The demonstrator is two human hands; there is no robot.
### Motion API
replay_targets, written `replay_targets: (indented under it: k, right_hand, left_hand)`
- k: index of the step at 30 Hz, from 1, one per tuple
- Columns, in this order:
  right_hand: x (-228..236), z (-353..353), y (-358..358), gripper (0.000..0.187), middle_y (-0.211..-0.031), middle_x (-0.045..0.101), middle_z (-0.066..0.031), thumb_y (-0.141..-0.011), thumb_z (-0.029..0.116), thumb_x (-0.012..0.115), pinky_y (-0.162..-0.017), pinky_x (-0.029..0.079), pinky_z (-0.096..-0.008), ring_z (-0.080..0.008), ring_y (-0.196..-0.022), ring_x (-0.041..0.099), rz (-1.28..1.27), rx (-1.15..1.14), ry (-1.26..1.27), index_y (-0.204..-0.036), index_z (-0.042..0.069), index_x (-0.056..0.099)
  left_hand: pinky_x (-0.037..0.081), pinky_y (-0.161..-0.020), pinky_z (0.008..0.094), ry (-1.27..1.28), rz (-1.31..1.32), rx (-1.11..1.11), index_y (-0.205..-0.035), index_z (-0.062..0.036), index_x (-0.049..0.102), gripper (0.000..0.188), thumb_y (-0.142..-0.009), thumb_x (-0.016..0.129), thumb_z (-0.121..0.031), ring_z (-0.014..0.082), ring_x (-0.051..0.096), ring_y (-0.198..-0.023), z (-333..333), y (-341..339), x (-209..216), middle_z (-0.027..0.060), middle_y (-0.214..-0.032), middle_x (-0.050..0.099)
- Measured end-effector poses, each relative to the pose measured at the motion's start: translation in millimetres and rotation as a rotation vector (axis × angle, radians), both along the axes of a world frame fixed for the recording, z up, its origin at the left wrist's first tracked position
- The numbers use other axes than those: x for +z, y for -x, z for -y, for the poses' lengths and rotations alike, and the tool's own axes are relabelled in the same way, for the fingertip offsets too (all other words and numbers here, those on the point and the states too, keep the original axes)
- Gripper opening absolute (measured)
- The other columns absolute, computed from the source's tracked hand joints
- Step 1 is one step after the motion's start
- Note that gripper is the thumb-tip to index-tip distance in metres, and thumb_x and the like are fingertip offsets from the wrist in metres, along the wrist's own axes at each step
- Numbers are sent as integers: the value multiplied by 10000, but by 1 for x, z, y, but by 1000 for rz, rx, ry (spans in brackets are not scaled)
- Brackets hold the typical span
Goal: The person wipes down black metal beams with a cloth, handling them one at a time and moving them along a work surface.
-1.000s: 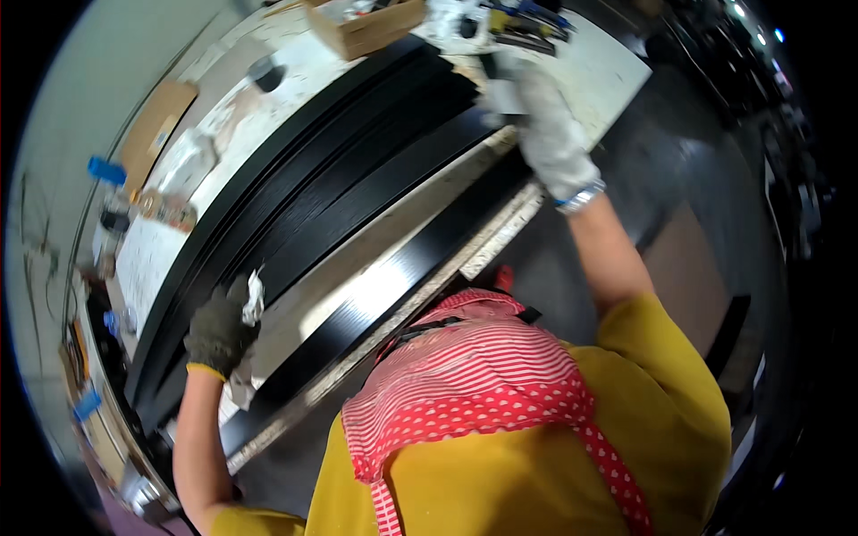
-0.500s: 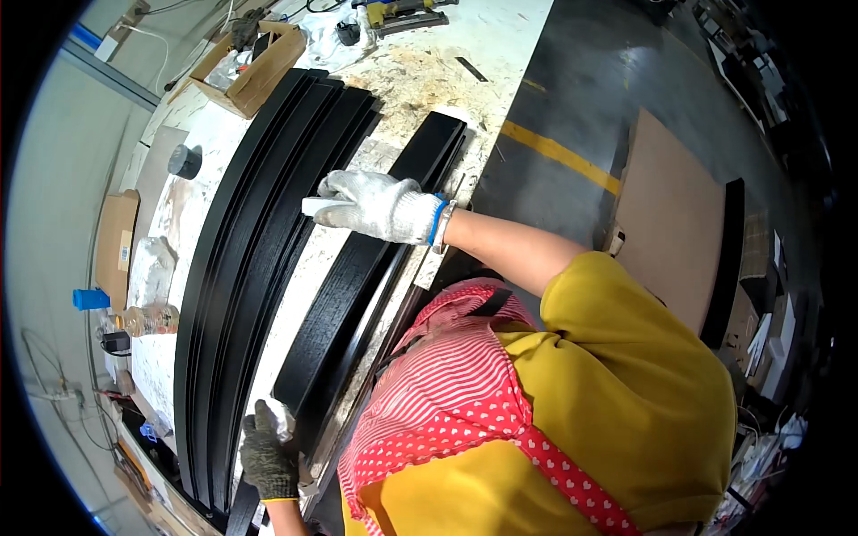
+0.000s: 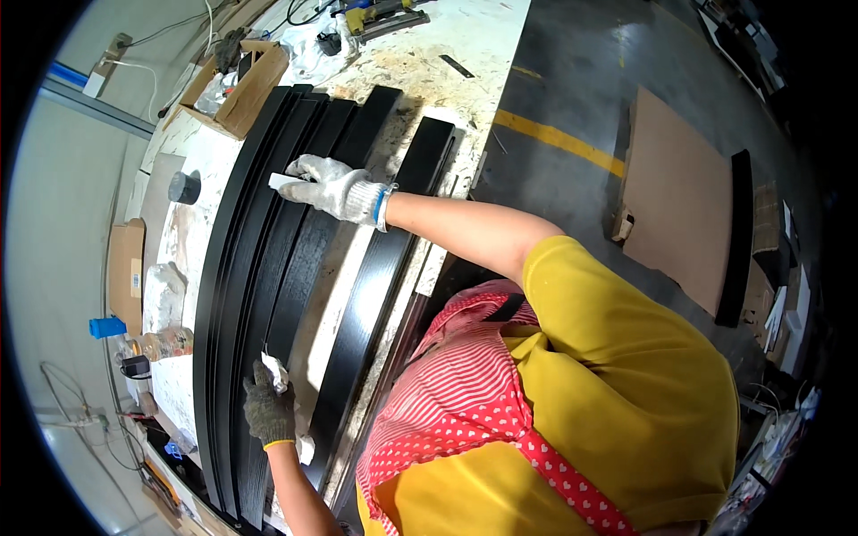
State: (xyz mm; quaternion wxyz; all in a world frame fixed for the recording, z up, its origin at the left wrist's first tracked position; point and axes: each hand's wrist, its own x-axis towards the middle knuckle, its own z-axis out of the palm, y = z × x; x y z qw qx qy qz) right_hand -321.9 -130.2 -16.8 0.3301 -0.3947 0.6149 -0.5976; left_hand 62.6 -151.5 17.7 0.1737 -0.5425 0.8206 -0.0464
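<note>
My right hand (image 3: 332,189), in a white knit glove, is closed on a small white block (image 3: 284,181). It is over the upper part of several long, curved black strips (image 3: 234,268) lying side by side on the workbench. Lower down, my left hand (image 3: 270,413) wears a dark grey glove and is closed on a crumpled white cloth (image 3: 275,373) beside the lower part of the strips. Its fingertips are partly hidden. A separate black strip (image 3: 380,259) lies nearer to me, along the front edge of the bench, with a gap between it and the group.
The white, stained workbench (image 3: 420,54) holds a cardboard box (image 3: 255,89), a tool (image 3: 391,22) and a dark round container (image 3: 184,188). A clear bottle (image 3: 167,344) is at the left. On the floor to the right stands a large brown board (image 3: 675,196).
Both hands have moved left, the left one also upward. A black strip has shifted left from the front edge to the group. The white block and cloth have stayed in my hands.
</note>
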Motion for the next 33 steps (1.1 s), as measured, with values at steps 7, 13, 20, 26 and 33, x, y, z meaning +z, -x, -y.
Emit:
replay_targets:
  k: [7,13,20,26,33]
  right_hand:
    - [10,-33,16,632,-905,657,-62,-846,474,740,-603,515,-251,-101,-682,561,391,39,12,-1219,-1,553]
    - [23,-108,110,301,-1007,587,-93,-991,203,559,-698,561,-256,-159,-822,614,-306,-247,251,-1186,-22,606]
    - [-24,-130,155,300,-1078,592,-101,-1028,140,486,-737,568,-270,-163,-863,627,542,-355,273,-1263,-14,590]
    - [-6,-145,154,266,-1040,606,-71,-1028,172,495,-695,539,-254,-151,-845,630,340,-227,188,-1187,-15,596]
    - [0,-159,135,313,-956,608,-86,-981,301,607,-647,506,-265,-176,-776,633,546,-294,181,-1069,1,606]
  left_hand:
    - [532,-910,476,1,-103,-1,-1394,-158,514,669,-797,769,-324,436,616,-1112,27,-22,-12,249,-1410,480]
    - [552,-783,439,-77,-459,-413,-1193,-90,628,470,-756,779,-174,394,669,-891,-72,13,24,199,-1072,648]
    - [542,-815,472,-187,-38,17,-1384,-138,474,781,-719,807,-379,393,664,-975,-96,44,-4,211,-1272,589]
    - [524,-889,421,-537,-127,-159,-1334,-91,579,710,-712,828,-324,358,665,-1032,-38,27,23,213,-1141,679]
    - [536,-752,392,-743,-8,-148,-960,-60,716,338,-750,797,-312,289,700,-779,52,26,5,161,-846,722]
